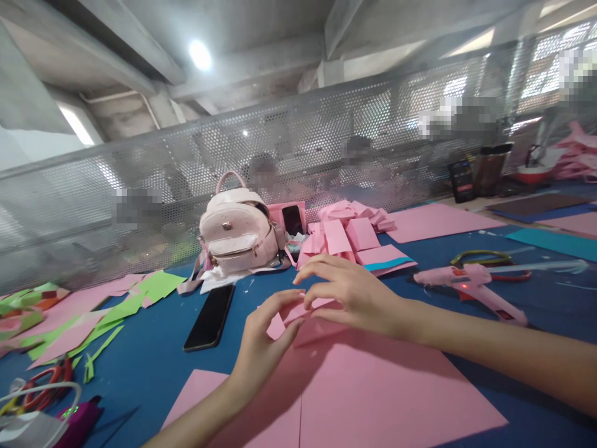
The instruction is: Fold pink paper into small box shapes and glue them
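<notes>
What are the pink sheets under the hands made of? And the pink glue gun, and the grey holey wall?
The pink sheets look like matte paper or thin card: flat, with straight edges. The pink glue gun seems smooth plastic, from its moulded shape. The grey wall is probably dull metal, since small holes run through it in even rows.

The counter (153, 354) has a blue surface. A perforated metal partition (289, 149) spans the view behind it, appearing slanted, its upper edge higher toward the right. Overhead, a grey ceiling (261, 22) is crossed by heavy beams (252, 62). A single round lamp (200, 55) glows white. At left, a thin pipe (116, 98) runs along a stained wall (121, 118), near a bright slanted strip (76, 124); whether opening or fitting cannot be determined. Barred windows (555, 68) admit daylight at far right.
</notes>
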Action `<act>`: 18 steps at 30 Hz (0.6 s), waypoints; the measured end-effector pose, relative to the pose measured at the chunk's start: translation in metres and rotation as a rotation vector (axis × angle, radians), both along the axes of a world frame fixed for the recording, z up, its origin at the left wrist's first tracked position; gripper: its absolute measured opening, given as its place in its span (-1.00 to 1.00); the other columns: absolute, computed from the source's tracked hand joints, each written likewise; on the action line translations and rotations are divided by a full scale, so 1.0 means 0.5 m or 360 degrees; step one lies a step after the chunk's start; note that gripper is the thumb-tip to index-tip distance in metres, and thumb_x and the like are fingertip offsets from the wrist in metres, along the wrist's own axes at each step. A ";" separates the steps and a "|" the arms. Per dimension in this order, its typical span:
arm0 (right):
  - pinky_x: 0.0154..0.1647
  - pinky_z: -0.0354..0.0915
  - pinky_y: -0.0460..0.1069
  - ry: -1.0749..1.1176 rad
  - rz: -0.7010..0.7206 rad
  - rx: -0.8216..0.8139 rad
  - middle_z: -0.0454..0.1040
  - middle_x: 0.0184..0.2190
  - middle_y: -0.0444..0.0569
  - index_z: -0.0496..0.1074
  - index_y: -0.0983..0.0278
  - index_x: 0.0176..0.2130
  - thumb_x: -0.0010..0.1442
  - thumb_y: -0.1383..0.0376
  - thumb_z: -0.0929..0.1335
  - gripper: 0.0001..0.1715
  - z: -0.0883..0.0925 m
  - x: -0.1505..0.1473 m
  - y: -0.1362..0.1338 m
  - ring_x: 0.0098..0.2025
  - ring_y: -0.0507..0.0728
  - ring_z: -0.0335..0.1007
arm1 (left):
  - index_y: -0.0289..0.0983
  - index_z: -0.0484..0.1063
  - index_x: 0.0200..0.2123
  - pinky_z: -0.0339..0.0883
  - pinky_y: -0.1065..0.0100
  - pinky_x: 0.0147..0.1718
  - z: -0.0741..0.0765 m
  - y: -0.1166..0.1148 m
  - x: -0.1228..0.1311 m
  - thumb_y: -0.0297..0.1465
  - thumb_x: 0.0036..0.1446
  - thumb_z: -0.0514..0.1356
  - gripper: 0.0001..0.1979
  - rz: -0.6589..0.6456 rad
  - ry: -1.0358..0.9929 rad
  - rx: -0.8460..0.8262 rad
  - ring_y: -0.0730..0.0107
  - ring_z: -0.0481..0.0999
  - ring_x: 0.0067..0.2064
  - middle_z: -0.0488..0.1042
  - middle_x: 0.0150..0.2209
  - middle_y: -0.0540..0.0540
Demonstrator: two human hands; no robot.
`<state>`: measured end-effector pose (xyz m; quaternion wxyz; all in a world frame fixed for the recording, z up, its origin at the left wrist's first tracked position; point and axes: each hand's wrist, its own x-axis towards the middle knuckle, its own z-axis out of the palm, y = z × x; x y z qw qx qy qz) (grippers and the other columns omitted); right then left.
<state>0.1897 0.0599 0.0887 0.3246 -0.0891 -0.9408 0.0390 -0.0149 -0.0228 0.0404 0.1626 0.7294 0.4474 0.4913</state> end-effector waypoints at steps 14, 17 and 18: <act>0.14 0.27 0.11 -0.0001 -0.0004 0.0006 0.50 0.00 0.04 0.53 0.28 -0.30 0.22 0.41 0.47 -0.95 0.003 0.000 -0.001 0.10 0.20 0.35 | -0.15 0.50 0.01 0.38 0.30 0.05 -0.001 0.000 0.001 -0.42 0.28 0.24 -0.76 0.0014 0.0021 0.0004 0.27 0.56 0.04 0.59 -0.01 -0.06; 0.14 0.27 0.12 -0.0001 -0.0010 0.0010 0.50 0.00 0.05 0.52 0.28 -0.31 0.23 0.40 0.46 -0.94 0.002 0.001 -0.001 0.10 0.21 0.35 | -0.15 0.50 0.01 0.38 0.29 0.04 -0.002 0.001 0.001 -0.41 0.28 0.24 -0.76 0.0012 0.0018 0.0005 0.26 0.56 0.04 0.59 -0.01 -0.07; 0.14 0.27 0.13 -0.0002 -0.0010 0.0013 0.50 -0.01 0.05 0.52 0.28 -0.31 0.23 0.41 0.46 -0.94 0.002 0.001 -0.001 0.10 0.21 0.35 | -0.15 0.50 0.01 0.39 0.29 0.04 -0.002 0.001 0.001 -0.41 0.28 0.24 -0.76 0.0009 0.0014 0.0003 0.26 0.56 0.04 0.59 -0.01 -0.07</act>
